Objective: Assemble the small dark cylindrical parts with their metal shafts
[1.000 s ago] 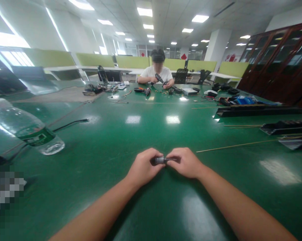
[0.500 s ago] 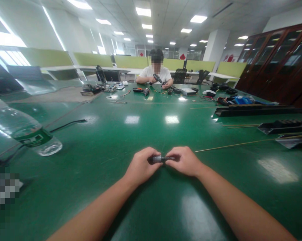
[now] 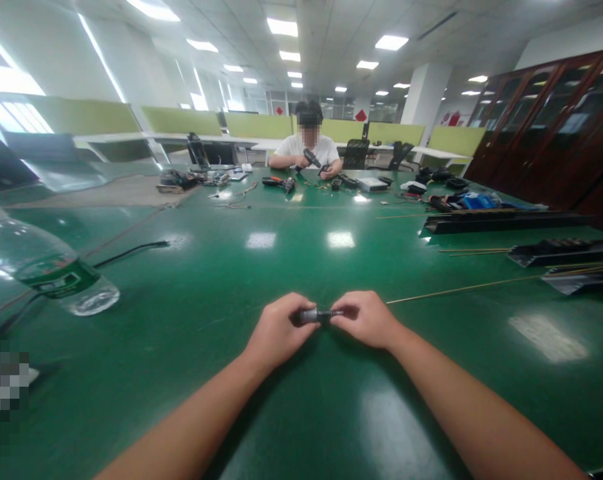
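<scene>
Both hands meet over the green table (image 3: 291, 267) around a small, pen-like dark cylinder (image 3: 309, 316) with a grey barrel and a thinner black shaft. My left hand (image 3: 280, 330) is closed on the thicker grey barrel. At the other end, the fingers of my right hand (image 3: 366, 320) pinch the thin shaft. The piece lies level between them, its ends partly hidden by my fingers, and its exact kind cannot be made out.
At left, a clear plastic bottle (image 3: 46, 260) lies tilted near a black cable (image 3: 136, 252). Thin rods (image 3: 466, 288) and black channels (image 3: 506, 222) are at right. Across the table, a person (image 3: 306, 143) holds a power tool behind an orange-and-black drill (image 3: 280, 183).
The view has shifted slightly, so the surroundings sit a little further left. Both hands keep their hold on the cylinder; a bit more of its thin shaft seems to show.
</scene>
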`<state>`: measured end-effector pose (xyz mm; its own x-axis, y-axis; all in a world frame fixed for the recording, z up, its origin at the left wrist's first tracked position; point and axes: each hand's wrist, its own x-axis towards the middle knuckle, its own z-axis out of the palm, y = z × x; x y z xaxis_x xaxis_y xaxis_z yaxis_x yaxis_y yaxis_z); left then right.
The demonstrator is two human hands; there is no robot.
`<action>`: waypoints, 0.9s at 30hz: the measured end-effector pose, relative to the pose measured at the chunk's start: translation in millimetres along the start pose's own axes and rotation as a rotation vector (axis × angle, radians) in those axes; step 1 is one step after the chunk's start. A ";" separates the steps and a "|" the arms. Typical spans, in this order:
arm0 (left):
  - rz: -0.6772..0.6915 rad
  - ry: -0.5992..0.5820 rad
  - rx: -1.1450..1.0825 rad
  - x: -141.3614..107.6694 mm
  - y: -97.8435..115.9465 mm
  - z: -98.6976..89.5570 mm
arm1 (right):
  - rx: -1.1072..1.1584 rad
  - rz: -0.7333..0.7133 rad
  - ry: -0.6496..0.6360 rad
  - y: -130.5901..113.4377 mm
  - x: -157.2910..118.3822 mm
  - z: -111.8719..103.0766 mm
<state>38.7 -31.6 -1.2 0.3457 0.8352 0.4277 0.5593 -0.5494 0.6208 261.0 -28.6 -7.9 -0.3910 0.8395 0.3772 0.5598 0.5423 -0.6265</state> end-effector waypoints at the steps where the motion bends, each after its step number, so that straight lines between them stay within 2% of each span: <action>1: 0.000 0.000 0.000 -0.2 0.1 -0.4 | 0.001 0.006 0.001 0.0 0.1 -0.2; 17: 0.003 0.025 0.023 1.4 -3.0 -4.0 | 0.035 0.082 0.019 7.0 0.5 -2.1; 19: -0.014 0.045 0.038 2.0 -3.8 -5.5 | 0.069 0.138 0.042 10.5 1.1 -3.4; 22: -0.065 0.131 0.079 4.1 -5.7 -7.8 | 0.213 0.299 0.098 19.1 3.0 -6.3; 25: -0.157 0.211 0.054 7.0 -8.2 -8.2 | 0.350 0.428 0.086 26.9 5.5 -8.1; 27: -0.218 0.213 -0.004 8.8 -10.4 -7.9 | 0.367 0.452 0.079 29.4 7.0 -7.8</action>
<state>29.9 -18.8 1.2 0.0515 0.9097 0.4120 0.6001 -0.3579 0.7154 280.5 -6.5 -18.4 -0.1093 0.9923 0.0583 0.3630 0.0944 -0.9270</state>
